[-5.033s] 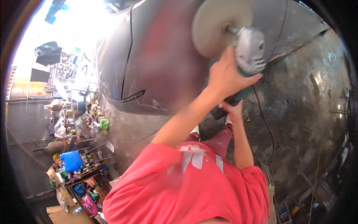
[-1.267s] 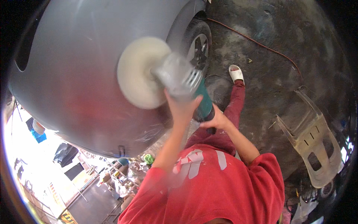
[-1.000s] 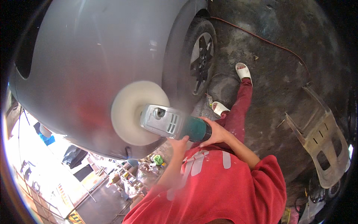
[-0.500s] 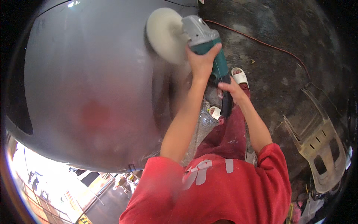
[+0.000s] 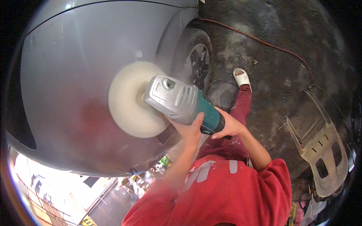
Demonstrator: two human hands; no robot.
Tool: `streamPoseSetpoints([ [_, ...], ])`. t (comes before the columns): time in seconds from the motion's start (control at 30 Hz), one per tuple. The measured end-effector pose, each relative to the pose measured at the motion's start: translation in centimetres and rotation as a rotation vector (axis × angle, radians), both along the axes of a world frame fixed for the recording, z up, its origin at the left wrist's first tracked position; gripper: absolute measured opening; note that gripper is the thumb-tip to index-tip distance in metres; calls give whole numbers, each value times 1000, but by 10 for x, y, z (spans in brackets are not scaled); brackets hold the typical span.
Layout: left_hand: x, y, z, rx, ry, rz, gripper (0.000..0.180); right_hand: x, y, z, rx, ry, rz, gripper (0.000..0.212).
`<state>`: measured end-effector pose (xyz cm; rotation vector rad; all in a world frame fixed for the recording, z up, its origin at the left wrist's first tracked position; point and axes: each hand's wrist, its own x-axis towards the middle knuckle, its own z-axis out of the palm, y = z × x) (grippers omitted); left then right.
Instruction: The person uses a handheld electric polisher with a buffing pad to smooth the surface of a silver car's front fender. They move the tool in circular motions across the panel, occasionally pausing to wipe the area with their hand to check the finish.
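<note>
Both my hands hold a power polisher (image 5: 177, 97) with a silver gear head and a teal body. Its round, off-white polishing pad (image 5: 126, 101) lies against the glossy dark grey car panel (image 5: 71, 64), its surface smeared as in spinning. My left hand (image 5: 189, 130) wraps under the front of the body, just behind the gear head, thumb up along its side. Farther back, my right hand (image 5: 229, 125) grips the black rear end, with the handle partly hidden. A hazy red reflection shows on the panel beside the pad.
Beyond the polisher stands the car's wheel (image 5: 199, 62). A reddish cord (image 5: 260, 38) runs across the dark, stained floor. At right lies a beige molded panel (image 5: 326, 147) with cutouts. Cluttered items (image 5: 132, 184) sit past the car's near lower edge.
The polisher has come nearer to me and left across the panel, its body swinging to point more sideways. The wheel it had covered now shows. Both hands keep their hold.
</note>
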<state>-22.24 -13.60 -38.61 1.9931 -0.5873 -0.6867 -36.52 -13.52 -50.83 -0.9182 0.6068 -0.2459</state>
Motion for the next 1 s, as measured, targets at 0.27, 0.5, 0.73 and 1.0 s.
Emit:
streamPoseSetpoints([
  [0.27, 5, -129, -74, 3, -31, -170, 107, 2, -76, -45, 460, -139, -215, 76],
  [0.5, -1, -212, -117, -17, 13, -209, 100, 5, -133, -51, 683, -178, -409, 38],
  [0.73, -7, -99, -26, 34, -29, -84, 110, -3, -75, -7, 401, -79, -78, 96],
  [1.0, -6, -88, -26, 9, 5, -35, 113, -1, -75, -10, 222, -136, -99, 111],
])
